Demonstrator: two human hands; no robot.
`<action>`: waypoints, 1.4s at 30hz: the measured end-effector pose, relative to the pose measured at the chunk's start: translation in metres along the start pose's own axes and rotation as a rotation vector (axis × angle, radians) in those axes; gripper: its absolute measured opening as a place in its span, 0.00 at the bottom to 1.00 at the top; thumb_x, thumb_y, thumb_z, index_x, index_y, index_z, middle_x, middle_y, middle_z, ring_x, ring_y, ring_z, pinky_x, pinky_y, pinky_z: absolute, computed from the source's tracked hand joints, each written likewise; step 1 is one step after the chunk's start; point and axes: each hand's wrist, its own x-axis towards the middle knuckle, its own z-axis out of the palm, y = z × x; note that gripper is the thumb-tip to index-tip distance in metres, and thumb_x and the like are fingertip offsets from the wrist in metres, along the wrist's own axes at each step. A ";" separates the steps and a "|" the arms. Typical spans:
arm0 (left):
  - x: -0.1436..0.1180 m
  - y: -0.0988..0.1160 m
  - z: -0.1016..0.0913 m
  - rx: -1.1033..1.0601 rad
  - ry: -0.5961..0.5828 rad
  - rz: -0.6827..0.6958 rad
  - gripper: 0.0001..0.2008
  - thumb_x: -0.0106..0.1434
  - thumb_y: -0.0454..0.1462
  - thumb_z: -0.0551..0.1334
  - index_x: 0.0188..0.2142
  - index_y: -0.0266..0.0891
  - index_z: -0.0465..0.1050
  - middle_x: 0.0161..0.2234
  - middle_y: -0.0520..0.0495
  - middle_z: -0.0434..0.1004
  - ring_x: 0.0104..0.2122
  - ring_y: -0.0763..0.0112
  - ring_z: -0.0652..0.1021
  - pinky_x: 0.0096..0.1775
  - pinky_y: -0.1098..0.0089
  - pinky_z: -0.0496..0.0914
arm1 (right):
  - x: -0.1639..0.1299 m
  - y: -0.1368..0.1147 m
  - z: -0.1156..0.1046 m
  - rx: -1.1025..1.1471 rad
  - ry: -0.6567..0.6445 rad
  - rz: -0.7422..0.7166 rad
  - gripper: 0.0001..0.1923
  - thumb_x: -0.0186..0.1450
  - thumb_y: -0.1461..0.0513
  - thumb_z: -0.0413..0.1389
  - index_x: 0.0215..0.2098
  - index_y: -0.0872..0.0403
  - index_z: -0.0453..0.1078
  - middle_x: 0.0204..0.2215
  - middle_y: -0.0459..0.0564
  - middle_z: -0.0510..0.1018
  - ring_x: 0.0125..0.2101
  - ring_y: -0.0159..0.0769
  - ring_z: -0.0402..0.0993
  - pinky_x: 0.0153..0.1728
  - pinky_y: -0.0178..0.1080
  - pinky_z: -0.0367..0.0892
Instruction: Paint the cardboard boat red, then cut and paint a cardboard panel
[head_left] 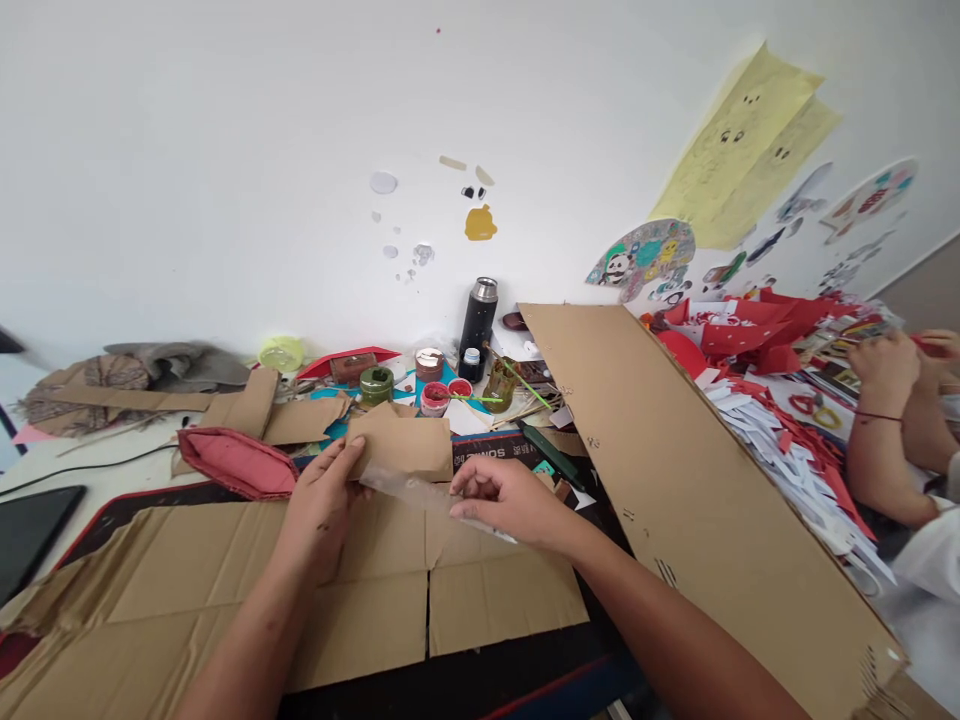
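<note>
My left hand (pixel 330 490) is closed on a small cardboard piece (pixel 409 447), thumb on its near face. From its lower edge a clear plastic strip (pixel 401 488), perhaps tape, slants down to the right. My right hand (pixel 502 497) has its fingers curled in a pinch at that strip, whose end shows below the thumb. Below both hands lies a large creased cardboard sheet (pixel 367 605) with a slit in it. A red-lined cardboard form (pixel 238 463) rests left of my left hand, and a dark green cutter (pixel 553 455) lies beyond my right hand.
A long cardboard panel (pixel 697 490) leans at the right. Paint jars (pixel 376 386), a black flask (pixel 478 325) and brushes stand along the wall. Red and white paper scraps (pixel 780 470) lie beyond the panel, near another person's hand (pixel 886 365). A black tablet-like slab (pixel 34 540) sits far left.
</note>
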 end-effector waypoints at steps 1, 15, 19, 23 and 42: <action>-0.001 0.000 0.001 0.012 -0.022 -0.027 0.25 0.47 0.53 0.81 0.33 0.37 0.80 0.25 0.49 0.77 0.21 0.69 0.73 0.20 0.70 0.66 | 0.003 0.002 0.000 -0.012 0.028 -0.004 0.12 0.64 0.56 0.71 0.42 0.52 0.78 0.29 0.42 0.75 0.29 0.33 0.68 0.30 0.35 0.61; -0.002 -0.001 0.002 -0.068 -0.083 0.028 0.27 0.44 0.46 0.86 0.40 0.39 0.82 0.37 0.48 0.84 0.27 0.72 0.79 0.28 0.72 0.77 | 0.040 0.023 0.010 -0.002 0.182 -0.033 0.11 0.68 0.53 0.65 0.40 0.51 0.75 0.27 0.42 0.74 0.27 0.33 0.67 0.30 0.36 0.60; -0.002 -0.003 0.001 -0.080 -0.043 0.005 0.28 0.45 0.48 0.86 0.41 0.40 0.83 0.45 0.44 0.87 0.33 0.66 0.82 0.31 0.68 0.79 | 0.045 0.032 0.019 0.031 0.210 -0.047 0.14 0.67 0.50 0.64 0.36 0.52 0.74 0.25 0.42 0.73 0.25 0.33 0.66 0.28 0.35 0.58; -0.004 -0.005 0.004 -0.094 -0.032 -0.028 0.31 0.42 0.47 0.87 0.42 0.40 0.82 0.47 0.43 0.87 0.40 0.61 0.84 0.38 0.67 0.81 | 0.046 0.040 0.020 0.093 0.233 -0.031 0.16 0.67 0.48 0.64 0.35 0.51 0.72 0.24 0.42 0.72 0.24 0.33 0.65 0.26 0.35 0.58; -0.012 -0.012 0.012 -0.091 0.013 -0.082 0.29 0.47 0.42 0.86 0.47 0.39 0.85 0.46 0.44 0.88 0.40 0.67 0.85 0.40 0.74 0.80 | 0.030 0.043 0.020 -0.028 0.301 -0.066 0.11 0.69 0.53 0.62 0.34 0.52 0.73 0.26 0.43 0.75 0.25 0.33 0.65 0.28 0.36 0.58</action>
